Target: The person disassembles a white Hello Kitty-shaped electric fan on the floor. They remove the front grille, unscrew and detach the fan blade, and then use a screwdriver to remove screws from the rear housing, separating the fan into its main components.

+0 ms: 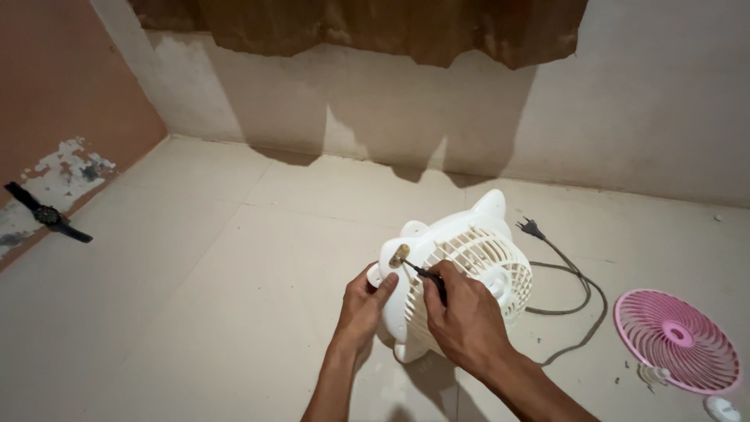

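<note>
The white fan body (457, 270) stood on the floor (195, 297), steadied by the left hand (366, 301) gripping its edge. The right hand (465, 316) pinched a screwdriver (426, 275) at the shaft (399, 255). The pink grille (676, 340) already lay apart; the rear guard remained attached.

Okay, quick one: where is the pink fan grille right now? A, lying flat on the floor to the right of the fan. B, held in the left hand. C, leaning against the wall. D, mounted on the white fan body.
A: the pink fan grille lies flat on the floor, apart from the white fan body, which the left hand steadies while the right hand works a screwdriver on it.
</note>
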